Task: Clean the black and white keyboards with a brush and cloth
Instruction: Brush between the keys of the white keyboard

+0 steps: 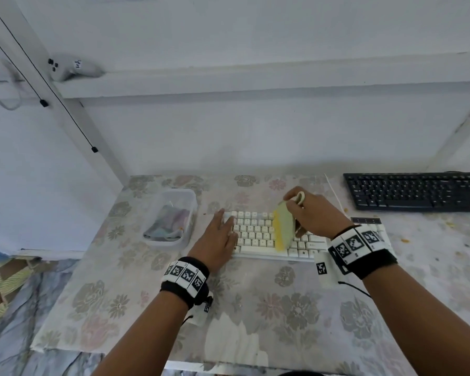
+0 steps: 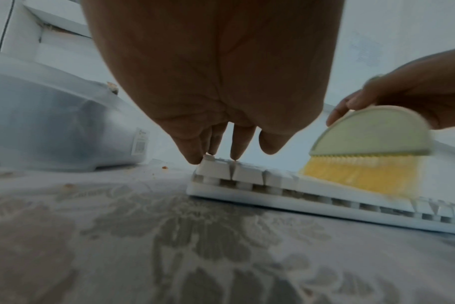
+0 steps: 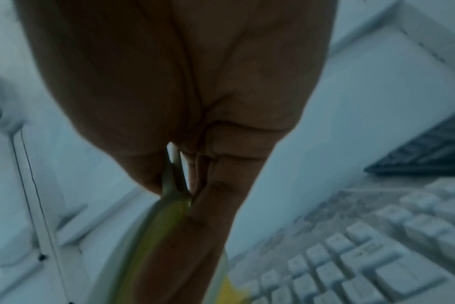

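Floral-patterned counter, strewn with small orange crumbs toward the right side. Clear plastic container on the counter's left part, holding folded pastel fabric. Pale game controller resting on a white ledge above. Thin black cords running along a white slanted post.

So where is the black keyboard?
In the head view the black keyboard lies at the table's far right, beyond the white keyboard and the right hand.
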